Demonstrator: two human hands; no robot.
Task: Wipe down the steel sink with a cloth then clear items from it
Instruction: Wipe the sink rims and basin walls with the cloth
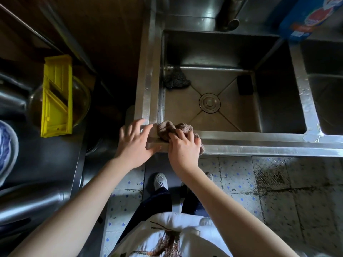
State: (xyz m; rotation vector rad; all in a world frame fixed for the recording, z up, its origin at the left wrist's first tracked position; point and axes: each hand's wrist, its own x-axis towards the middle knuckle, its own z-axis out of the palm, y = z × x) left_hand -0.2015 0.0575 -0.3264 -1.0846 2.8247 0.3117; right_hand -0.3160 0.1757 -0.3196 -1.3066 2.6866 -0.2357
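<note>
— Where's the cloth?

— Head view: I'm bunching the brown cloth under my right hand, fingers curling round it, on the near-left corner of the steel sink. My left hand is lying spread, bracing that corner.

— Handling?

— Soft and limp, I'm judging, so I'm gripping the wad's middle. The wire scrubber and black sponge are sitting in the basin.

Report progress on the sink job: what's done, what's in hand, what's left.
Done: nothing I can confirm as wiped. In hand: the right hand grips the brown cloth on the front-left rim corner of the sink, with the left hand flat beside it. Left: the wire scourer and black sponge lie in the basin, not yet cleared.
</note>
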